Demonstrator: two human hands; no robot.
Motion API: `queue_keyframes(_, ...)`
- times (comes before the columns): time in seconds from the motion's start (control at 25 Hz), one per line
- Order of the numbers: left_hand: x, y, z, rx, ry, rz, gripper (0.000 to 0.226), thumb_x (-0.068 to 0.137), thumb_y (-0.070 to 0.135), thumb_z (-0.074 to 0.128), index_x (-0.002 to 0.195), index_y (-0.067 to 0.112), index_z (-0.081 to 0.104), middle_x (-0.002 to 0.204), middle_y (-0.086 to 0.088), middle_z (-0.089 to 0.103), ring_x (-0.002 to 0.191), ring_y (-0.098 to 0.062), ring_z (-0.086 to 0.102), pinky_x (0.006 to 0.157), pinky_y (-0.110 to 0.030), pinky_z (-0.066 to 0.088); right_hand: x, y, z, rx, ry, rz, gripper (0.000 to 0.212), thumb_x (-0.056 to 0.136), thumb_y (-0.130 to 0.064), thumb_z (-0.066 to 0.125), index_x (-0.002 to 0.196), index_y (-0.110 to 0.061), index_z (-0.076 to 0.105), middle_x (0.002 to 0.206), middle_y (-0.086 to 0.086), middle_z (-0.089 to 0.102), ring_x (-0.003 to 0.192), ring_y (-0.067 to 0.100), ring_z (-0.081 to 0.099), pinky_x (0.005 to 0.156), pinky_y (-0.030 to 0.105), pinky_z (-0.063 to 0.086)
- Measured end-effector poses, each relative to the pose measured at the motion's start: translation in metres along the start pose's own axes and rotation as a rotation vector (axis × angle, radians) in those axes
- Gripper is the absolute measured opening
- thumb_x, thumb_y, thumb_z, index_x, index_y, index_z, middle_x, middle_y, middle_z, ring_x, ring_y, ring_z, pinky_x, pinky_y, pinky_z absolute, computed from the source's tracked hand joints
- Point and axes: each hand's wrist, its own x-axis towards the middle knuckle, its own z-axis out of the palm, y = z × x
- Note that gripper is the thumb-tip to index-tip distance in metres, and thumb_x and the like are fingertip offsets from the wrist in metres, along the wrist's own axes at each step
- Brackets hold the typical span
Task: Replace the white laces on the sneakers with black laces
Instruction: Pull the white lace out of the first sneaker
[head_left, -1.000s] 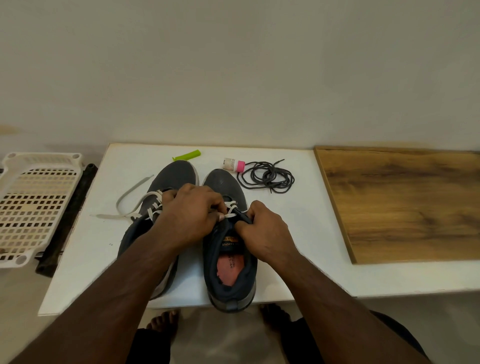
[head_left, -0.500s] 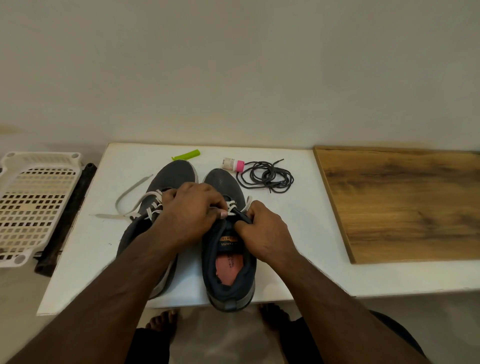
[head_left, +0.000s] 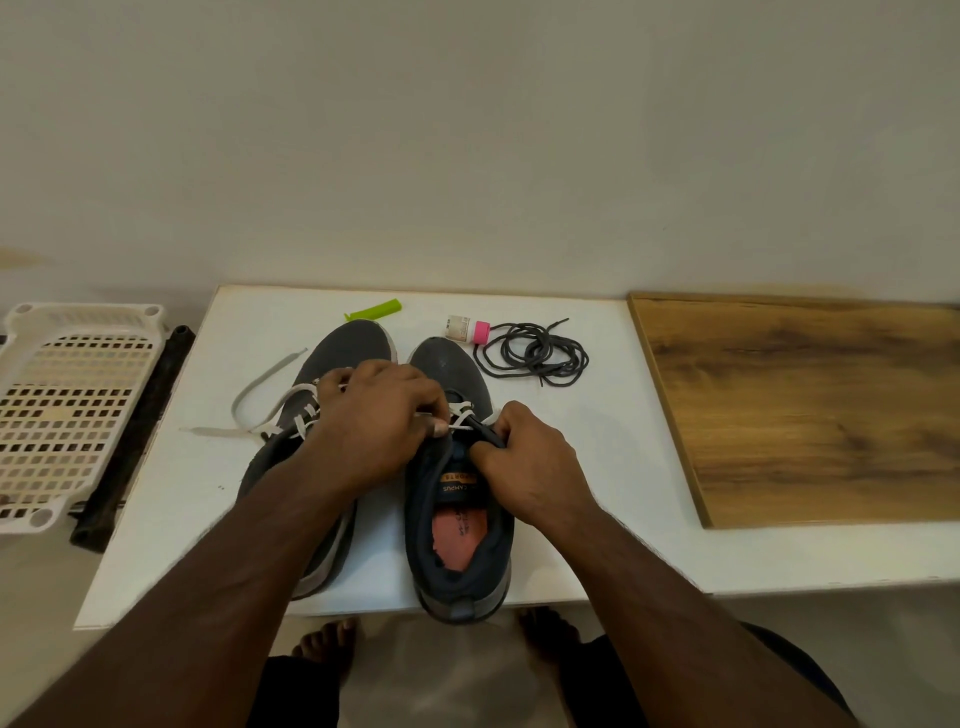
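Observation:
Two dark grey sneakers stand side by side on the white table (head_left: 597, 467), toes away from me. The right sneaker (head_left: 457, 545) shows a red insole and white lacing (head_left: 462, 413) across its upper. My left hand (head_left: 379, 415) pinches the white lace at that sneaker's top eyelets. My right hand (head_left: 524, 457) grips the sneaker's right eyelet flap beside the tongue. The left sneaker (head_left: 343, 348) is partly hidden under my left arm; its white lace (head_left: 260, 387) trails loose onto the table at the left. A coil of black laces (head_left: 535, 353) lies behind the right sneaker.
A small bottle with a pink cap (head_left: 467, 328) touches the black coil. A green clip (head_left: 374, 309) lies at the table's back edge. A wooden board (head_left: 810, 405) covers the table's right part. A white perforated basket (head_left: 62, 410) and a black bar (head_left: 130, 441) sit left.
Both hands stay at the right sneaker's top eyelets with only slight finger shifts; the white lace between them looks drawn a little tighter.

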Motion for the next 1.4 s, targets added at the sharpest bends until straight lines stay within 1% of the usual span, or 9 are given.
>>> queue_keyframes(0.2,0.002,-0.018,-0.013,-0.012,0.219,-0.193,0.013,0.093,0.031,0.056,0.086,0.039,0.062,0.101,0.016,0.057,0.110,-0.013,0.051,0.104,-0.048,0.023,0.000,0.000,-0.001,0.000,-0.007,-0.008,0.019,0.089,-0.035,0.057,0.085,-0.025,0.042,0.078,-0.006,0.055,0.072,0.014,0.052,0.062,0.030,0.036)
queue_keyframes(0.4,-0.001,-0.002,-0.001,-0.008,0.014,0.018,0.008,0.089,0.045,0.061,0.096,0.046,0.066,0.109,0.025,0.058,0.126,-0.010,0.045,0.113,-0.056,0.020,0.000,0.000,-0.001,-0.003,-0.003,-0.009,0.021,0.090,-0.035,0.057,0.081,-0.028,0.040,0.078,-0.006,0.056,0.071,0.012,0.051,0.061,0.029,0.036)
queue_keyframes(0.6,0.001,-0.015,-0.013,-0.007,0.201,-0.181,0.012,0.090,0.038,0.063,0.079,0.042,0.061,0.099,0.017,0.057,0.110,-0.013,0.052,0.106,-0.049,0.024,-0.002,-0.002,-0.001,0.000,-0.010,0.001,0.019,0.089,-0.035,0.057,0.083,-0.026,0.042,0.079,-0.005,0.057,0.073,0.013,0.053,0.062,0.031,0.036)
queue_keyframes(0.76,-0.003,-0.004,-0.009,0.004,0.049,-0.065,0.012,0.088,0.048,0.064,0.100,0.047,0.066,0.122,0.025,0.055,0.134,-0.013,0.038,0.114,-0.057,0.015,-0.002,-0.003,-0.002,-0.007,-0.009,0.008,0.019,0.089,-0.033,0.057,0.083,-0.025,0.042,0.080,-0.004,0.058,0.073,0.015,0.053,0.061,0.030,0.036)
queue_keyframes(0.84,-0.001,0.004,-0.004,0.026,0.016,-0.034,0.008,0.089,0.046,0.063,0.097,0.044,0.066,0.116,0.024,0.055,0.133,-0.012,0.036,0.115,-0.055,0.011,-0.003,-0.003,-0.002,-0.007,-0.001,0.009,0.018,0.088,-0.033,0.058,0.084,-0.023,0.043,0.080,-0.003,0.057,0.073,0.016,0.053,0.061,0.031,0.036)
queue_keyframes(1.04,0.001,-0.022,-0.017,0.018,0.265,-0.232,0.009,0.091,0.033,0.061,0.090,0.042,0.064,0.103,0.015,0.060,0.114,-0.019,0.053,0.105,-0.050,0.029,-0.001,-0.001,-0.002,-0.010,0.004,0.011,0.020,0.088,-0.035,0.058,0.085,-0.021,0.045,0.079,-0.002,0.057,0.076,0.019,0.055,0.065,0.034,0.043)
queue_keyframes(1.16,-0.005,-0.007,-0.020,-0.169,0.316,-0.156,0.011,0.091,0.029,0.063,0.101,0.030,0.067,0.108,0.005,0.067,0.107,-0.023,0.059,0.090,-0.039,0.043,-0.003,-0.002,-0.005,0.007,-0.039,0.004,0.029,0.085,-0.048,0.062,0.084,-0.022,0.049,0.078,-0.003,0.060,0.076,0.019,0.059,0.068,0.038,0.048)
queue_keyframes(1.28,-0.013,0.019,-0.025,-0.302,0.059,-0.219,0.041,0.089,0.059,0.058,0.076,0.020,0.060,0.074,0.002,0.066,0.072,-0.014,0.062,0.061,-0.030,0.044,0.004,0.001,-0.019,0.223,0.030,0.002,0.042,0.086,-0.061,0.061,0.075,-0.021,0.053,0.075,-0.001,0.064,0.074,0.024,0.065,0.072,0.048,0.057)
queue_keyframes(1.4,-0.018,0.025,-0.023,-0.208,-0.290,-0.252,0.060,0.078,0.076,0.058,0.080,0.017,0.060,0.071,0.001,0.068,0.067,-0.013,0.063,0.064,-0.031,0.049,0.015,0.009,-0.023,0.285,0.202,-0.147,0.016,0.092,-0.037,0.065,0.080,-0.027,0.066,0.081,-0.012,0.064,0.081,0.009,0.064,0.078,0.040,0.057)
